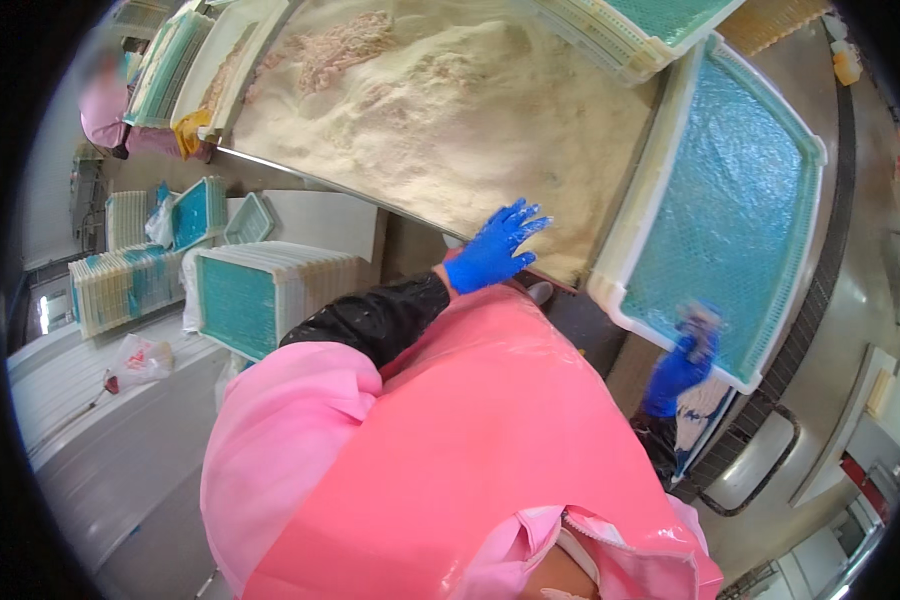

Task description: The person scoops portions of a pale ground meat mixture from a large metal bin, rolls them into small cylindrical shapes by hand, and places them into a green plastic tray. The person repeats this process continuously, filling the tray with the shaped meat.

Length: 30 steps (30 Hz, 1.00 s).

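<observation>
My left hand [495, 251], in a blue glove dusted with white, hovers at the near edge of a table heaped with pale flour-like powder [450, 142]. Its fingers are spread and nothing shows in them. Over the near part of a white plastic tray lined with a blue-green sheet [727, 195] is my right hand [686, 360], also gloved in blue. Motion blurs its fingertips, which look whitish; whether they hold a small piece cannot be told. Toward the far left of the powder lies a pile of pinkish, raw-looking pieces [352, 49], partly coated.
Stacked trays [630, 45] stand at the table's far right corner. More tray stacks [277, 292] sit at left on a pale surface, near a plastic bag [141, 360]. A co-worker in pink [105, 112] stands at the far left, beside filled trays [169, 71].
</observation>
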Tool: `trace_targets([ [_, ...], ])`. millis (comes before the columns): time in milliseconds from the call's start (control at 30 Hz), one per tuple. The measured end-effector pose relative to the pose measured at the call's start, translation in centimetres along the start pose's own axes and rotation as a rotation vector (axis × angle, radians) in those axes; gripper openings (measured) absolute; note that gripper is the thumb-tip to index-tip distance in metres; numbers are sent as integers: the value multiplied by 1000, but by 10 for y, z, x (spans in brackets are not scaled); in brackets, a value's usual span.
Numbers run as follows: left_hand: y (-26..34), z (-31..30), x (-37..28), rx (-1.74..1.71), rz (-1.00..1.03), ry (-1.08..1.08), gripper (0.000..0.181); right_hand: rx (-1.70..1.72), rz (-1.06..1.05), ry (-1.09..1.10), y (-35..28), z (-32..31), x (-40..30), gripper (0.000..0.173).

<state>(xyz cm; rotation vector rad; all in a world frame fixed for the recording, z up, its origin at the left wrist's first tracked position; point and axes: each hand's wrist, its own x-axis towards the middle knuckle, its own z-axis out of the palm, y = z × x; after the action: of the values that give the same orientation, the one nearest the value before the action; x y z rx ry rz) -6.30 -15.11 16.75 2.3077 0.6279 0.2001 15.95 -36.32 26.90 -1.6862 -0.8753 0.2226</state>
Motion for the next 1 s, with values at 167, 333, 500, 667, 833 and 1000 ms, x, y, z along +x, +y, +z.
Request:
trace_targets([
  [167,-82,-41,10,486,41,-188,73,-157,-228,-741,-16,156,12,39],
  [333,-165,-71,31,422,219,-8,43,-522,-250,-690,10,277,22,52],
  [500,-222,-153,24,275,154,334,29,-567,-81,-708,101,357,7,55],
  [667,-319,-199,25,268,-292,664,36,-358,9,-660,102,391,1,54],
  [833,-316,-179,44,-403,-458,350,47,-303,145,-575,106,389,0,47],
  [1000,-253,-169,70,-1009,-551,243,29,-167,218,-502,89,365,11,41],
])
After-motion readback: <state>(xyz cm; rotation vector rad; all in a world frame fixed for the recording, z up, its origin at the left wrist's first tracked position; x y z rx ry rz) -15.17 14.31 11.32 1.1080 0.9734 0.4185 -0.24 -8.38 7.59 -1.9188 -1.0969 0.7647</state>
